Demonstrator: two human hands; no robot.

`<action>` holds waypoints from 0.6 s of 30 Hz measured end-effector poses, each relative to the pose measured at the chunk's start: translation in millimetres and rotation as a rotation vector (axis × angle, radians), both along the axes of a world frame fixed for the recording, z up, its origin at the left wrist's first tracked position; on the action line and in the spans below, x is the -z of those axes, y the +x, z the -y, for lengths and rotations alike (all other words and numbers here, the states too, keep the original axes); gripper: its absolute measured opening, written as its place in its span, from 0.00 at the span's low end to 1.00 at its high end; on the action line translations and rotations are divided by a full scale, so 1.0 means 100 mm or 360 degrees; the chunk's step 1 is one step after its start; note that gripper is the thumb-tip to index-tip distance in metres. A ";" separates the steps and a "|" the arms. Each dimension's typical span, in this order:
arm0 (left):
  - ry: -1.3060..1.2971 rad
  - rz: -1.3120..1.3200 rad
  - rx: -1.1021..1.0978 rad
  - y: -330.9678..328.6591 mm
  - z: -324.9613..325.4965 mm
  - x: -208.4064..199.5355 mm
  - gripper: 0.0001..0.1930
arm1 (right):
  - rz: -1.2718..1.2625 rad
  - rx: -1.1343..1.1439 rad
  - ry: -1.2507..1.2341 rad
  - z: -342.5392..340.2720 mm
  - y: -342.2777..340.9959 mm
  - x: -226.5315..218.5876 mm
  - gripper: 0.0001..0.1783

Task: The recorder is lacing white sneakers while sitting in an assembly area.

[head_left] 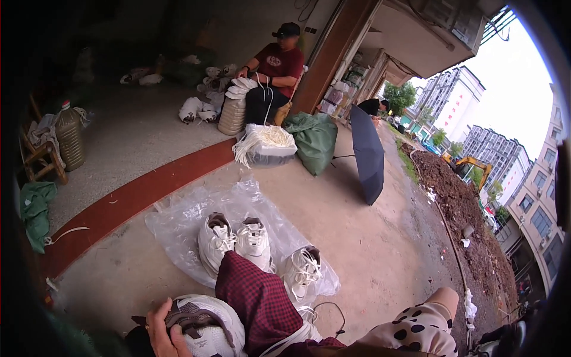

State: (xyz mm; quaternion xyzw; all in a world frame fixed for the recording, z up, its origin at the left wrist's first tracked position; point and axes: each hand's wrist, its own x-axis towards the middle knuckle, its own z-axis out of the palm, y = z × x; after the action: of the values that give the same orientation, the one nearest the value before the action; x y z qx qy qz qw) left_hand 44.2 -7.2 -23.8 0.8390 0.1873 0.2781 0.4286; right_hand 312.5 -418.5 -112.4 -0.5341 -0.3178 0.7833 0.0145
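At the lower left my left hand (165,330) is closed on a white sneaker (223,324) with a dark lining, its fingers and thumb at the shoe's collar. Beside that shoe lies red-and-black checkered cloth (259,291); a white lace (288,339) runs along its lower edge. Just beyond are three more white sneakers on a clear plastic sheet: a left one (215,244), a middle one (254,241) and a right one (302,273), with laces on them. My right hand does not show.
Beyond the sheet stand a tub of white laces (267,149), a green sack (312,140) and an open dark umbrella (367,154). A seated person (279,71) handles white shoe pieces and laces. A large plastic bottle (70,137) stands left; polka-dot cloth (410,330) covers a knee.
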 end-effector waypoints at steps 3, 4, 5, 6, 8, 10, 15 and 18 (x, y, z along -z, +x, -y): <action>-0.0021 -0.0014 0.0017 -0.01 -0.03 0.00 0.22 | 0.0014 0.0050 -0.0048 0.00 -0.07 -0.02 0.19; -0.0016 -0.0016 0.0021 0.00 -0.05 0.00 0.22 | 0.0021 0.0061 -0.0055 -0.01 -0.07 -0.02 0.19; -0.0008 -0.0017 0.0025 0.00 -0.06 0.00 0.22 | 0.0029 0.0069 -0.0059 -0.01 -0.07 -0.02 0.19; -0.0004 -0.0014 0.0027 0.00 -0.06 -0.01 0.22 | 0.0039 0.0077 -0.0059 -0.02 -0.07 -0.03 0.19; -0.0020 -0.0021 0.0046 -0.01 -0.06 -0.01 0.22 | 0.0059 0.0093 -0.0045 -0.05 -0.05 0.00 0.19; 0.0006 -0.0009 0.0041 -0.04 -0.05 -0.01 0.22 | 0.0078 0.0108 -0.0025 -0.06 -0.05 0.03 0.19; 0.0075 0.0028 0.0005 -0.03 0.02 -0.02 0.22 | 0.0123 0.0125 0.0026 -0.07 0.02 0.06 0.18; 0.0069 -0.0008 0.0036 -0.02 0.02 -0.02 0.22 | 0.0129 0.0136 0.0049 -0.09 0.03 0.09 0.18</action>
State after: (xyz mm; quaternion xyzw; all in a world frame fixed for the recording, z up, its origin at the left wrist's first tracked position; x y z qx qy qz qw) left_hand 42.2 -9.2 -21.7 0.8508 0.1727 0.2752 0.4129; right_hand 315.8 -409.2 -121.7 -0.5782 -0.3070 0.7547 0.0432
